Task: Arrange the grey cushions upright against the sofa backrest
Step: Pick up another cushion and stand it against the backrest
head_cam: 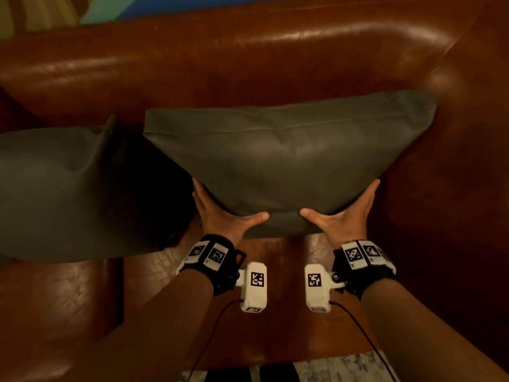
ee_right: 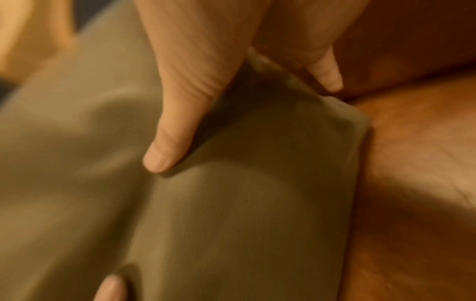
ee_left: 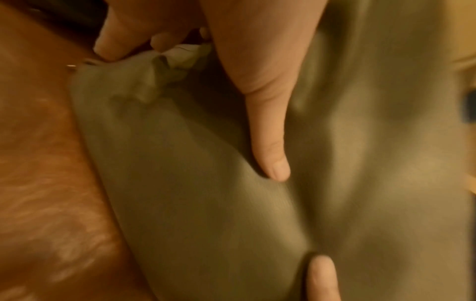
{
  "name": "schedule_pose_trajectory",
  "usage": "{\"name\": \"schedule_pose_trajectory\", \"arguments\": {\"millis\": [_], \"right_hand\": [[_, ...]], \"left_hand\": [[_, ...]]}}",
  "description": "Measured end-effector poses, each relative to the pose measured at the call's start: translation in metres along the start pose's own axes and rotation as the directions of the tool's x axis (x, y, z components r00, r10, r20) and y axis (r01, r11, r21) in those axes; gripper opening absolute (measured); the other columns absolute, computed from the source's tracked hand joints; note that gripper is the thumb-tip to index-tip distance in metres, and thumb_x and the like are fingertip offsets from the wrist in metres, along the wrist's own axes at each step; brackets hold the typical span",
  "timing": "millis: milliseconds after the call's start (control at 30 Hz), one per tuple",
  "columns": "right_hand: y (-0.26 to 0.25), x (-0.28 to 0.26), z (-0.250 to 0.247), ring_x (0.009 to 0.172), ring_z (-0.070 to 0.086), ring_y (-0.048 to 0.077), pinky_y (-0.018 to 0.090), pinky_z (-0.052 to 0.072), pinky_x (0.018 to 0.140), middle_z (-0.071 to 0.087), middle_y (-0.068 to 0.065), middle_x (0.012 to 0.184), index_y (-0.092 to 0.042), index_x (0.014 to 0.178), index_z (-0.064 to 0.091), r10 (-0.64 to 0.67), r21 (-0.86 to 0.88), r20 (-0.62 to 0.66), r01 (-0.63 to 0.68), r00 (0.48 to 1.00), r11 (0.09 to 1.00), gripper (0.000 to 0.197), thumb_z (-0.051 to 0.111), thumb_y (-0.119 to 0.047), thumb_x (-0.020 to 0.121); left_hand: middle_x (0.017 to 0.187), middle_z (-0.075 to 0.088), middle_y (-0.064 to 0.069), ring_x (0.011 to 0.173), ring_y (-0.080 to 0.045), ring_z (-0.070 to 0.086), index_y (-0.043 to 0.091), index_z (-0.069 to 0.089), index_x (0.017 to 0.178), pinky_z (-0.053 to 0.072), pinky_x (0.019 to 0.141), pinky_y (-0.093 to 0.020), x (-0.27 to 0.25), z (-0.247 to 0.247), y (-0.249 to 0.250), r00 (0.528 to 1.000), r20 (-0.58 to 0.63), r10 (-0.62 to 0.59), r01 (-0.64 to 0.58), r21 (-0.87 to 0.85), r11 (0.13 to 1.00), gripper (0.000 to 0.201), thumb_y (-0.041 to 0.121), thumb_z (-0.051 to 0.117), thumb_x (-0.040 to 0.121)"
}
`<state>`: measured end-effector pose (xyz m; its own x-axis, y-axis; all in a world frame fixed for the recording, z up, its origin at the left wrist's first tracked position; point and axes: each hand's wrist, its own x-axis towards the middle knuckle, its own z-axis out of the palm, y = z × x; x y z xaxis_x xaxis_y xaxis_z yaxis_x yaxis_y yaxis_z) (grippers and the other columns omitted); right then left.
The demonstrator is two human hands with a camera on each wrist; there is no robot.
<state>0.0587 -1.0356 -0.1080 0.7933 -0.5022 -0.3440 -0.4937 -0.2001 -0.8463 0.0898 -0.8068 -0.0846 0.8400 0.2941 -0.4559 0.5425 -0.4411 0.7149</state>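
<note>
Both hands grasp the lower edge of the right-hand grey cushion [head_cam: 281, 161] — the left hand [head_cam: 220, 216] and right hand [head_cam: 347, 213] each with the thumb on its front and fingers tucked behind. It stands on the seat [head_cam: 286, 260], top edge near the sofa backrest [head_cam: 248, 67]. A second grey cushion [head_cam: 55, 188] sits to its left. Next, probably: seat it firmly against the backrest, then let go — gently, so it doesn't slump
</note>
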Motion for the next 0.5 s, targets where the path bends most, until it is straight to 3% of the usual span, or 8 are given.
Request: {"name": "schedule_pose_trajectory", "arguments": {"millis": [67, 100, 167, 267, 333, 433, 500], "right_hand": [[-0.001, 0.007, 0.007, 0.158, 0.013, 0.021, 0.037, 0.018, 0.129, 0.007, 0.006, 0.17, -0.029, 0.16, -0.015, -0.021, 0.021, 0.022, 0.02, 1.0, 1.0, 0.169, 0.1, -0.047, 0.038], [-0.002, 0.012, 0.008, 0.156, 0.02, 0.021, 0.043, 0.025, 0.127, 0.014, 0.004, 0.169, -0.033, 0.159, -0.012, -0.043, 0.036, 0.027, 0.042, 0.999, 0.998, 0.169, 0.098, -0.058, 0.033], [0.001, 0.024, 0.006, 0.152, 0.031, 0.019, 0.045, 0.031, 0.123, 0.025, 0.002, 0.165, -0.034, 0.159, -0.006, -0.063, 0.049, 0.019, 0.062, 0.998, 0.997, 0.168, 0.094, -0.069, 0.029], [0.006, 0.03, 0.003, 0.151, 0.034, 0.019, 0.046, 0.032, 0.123, 0.029, 0.002, 0.164, -0.029, 0.161, -0.004, -0.107, 0.026, 0.005, 0.107, 0.994, 0.994, 0.167, 0.095, -0.067, 0.032], [-0.001, 0.028, 0.008, 0.154, 0.028, 0.022, 0.046, 0.028, 0.125, 0.022, 0.006, 0.167, -0.028, 0.16, -0.008, -0.104, 0.019, 0.002, 0.104, 0.995, 0.994, 0.167, 0.096, -0.066, 0.035], [-0.012, 0.029, 0.018, 0.158, 0.012, 0.024, 0.044, 0.017, 0.128, 0.005, 0.012, 0.17, -0.022, 0.16, -0.017, -0.019, -0.052, 0.021, 0.02, 1.0, 0.998, 0.164, 0.1, -0.042, 0.048], [-0.014, 0.024, 0.014, 0.158, 0.009, 0.025, 0.042, 0.015, 0.129, 0.001, 0.012, 0.17, -0.022, 0.16, -0.018, 0.003, -0.079, 0.012, -0.002, 1.0, 0.997, 0.16, 0.1, -0.035, 0.052]], "left_hand": [[0.169, 0.009, -0.002, 0.157, -0.02, 0.014, 0.028, -0.008, 0.16, 0.007, 0.117, -0.027, 0.008, 0.0, 0.0, 1.0, 0.003, 0.002, -0.002, -0.023, 1.0, 0.165, 0.041, 0.101, 0.036], [0.168, 0.014, -0.002, 0.156, -0.02, 0.019, 0.027, -0.003, 0.16, 0.011, 0.123, -0.031, 0.013, 0.003, 0.002, 1.0, -0.004, 0.019, -0.019, -0.034, 0.999, 0.166, 0.049, 0.098, 0.03], [0.163, 0.028, -0.004, 0.151, -0.019, 0.031, 0.02, 0.008, 0.158, 0.024, 0.126, -0.038, 0.021, 0.013, 0.006, 0.999, 0.032, 0.044, -0.043, -0.035, 0.998, 0.168, 0.064, 0.089, 0.019], [0.152, 0.047, -0.003, 0.141, -0.017, 0.048, 0.012, 0.028, 0.15, 0.035, 0.121, -0.037, 0.029, 0.028, 0.003, 0.991, 0.102, 0.081, -0.078, -0.03, 0.996, 0.164, 0.082, 0.082, 0.013], [0.153, 0.047, -0.002, 0.141, -0.016, 0.048, 0.015, 0.027, 0.151, 0.035, 0.121, -0.037, 0.036, 0.028, -0.002, 0.993, 0.074, 0.092, -0.089, -0.048, 0.995, 0.165, 0.087, 0.078, 0.011], [0.158, 0.038, 0.0, 0.145, -0.016, 0.042, 0.027, 0.017, 0.154, 0.033, 0.122, -0.038, 0.044, 0.018, -0.002, 0.997, 0.013, 0.081, -0.08, -0.061, 0.995, 0.165, 0.08, 0.084, 0.013], [0.161, 0.033, 0.001, 0.148, -0.017, 0.038, 0.033, 0.013, 0.155, 0.032, 0.122, -0.039, 0.04, 0.011, -0.001, 0.997, 0.023, 0.08, -0.079, -0.058, 0.995, 0.167, 0.082, 0.082, 0.011]]}}
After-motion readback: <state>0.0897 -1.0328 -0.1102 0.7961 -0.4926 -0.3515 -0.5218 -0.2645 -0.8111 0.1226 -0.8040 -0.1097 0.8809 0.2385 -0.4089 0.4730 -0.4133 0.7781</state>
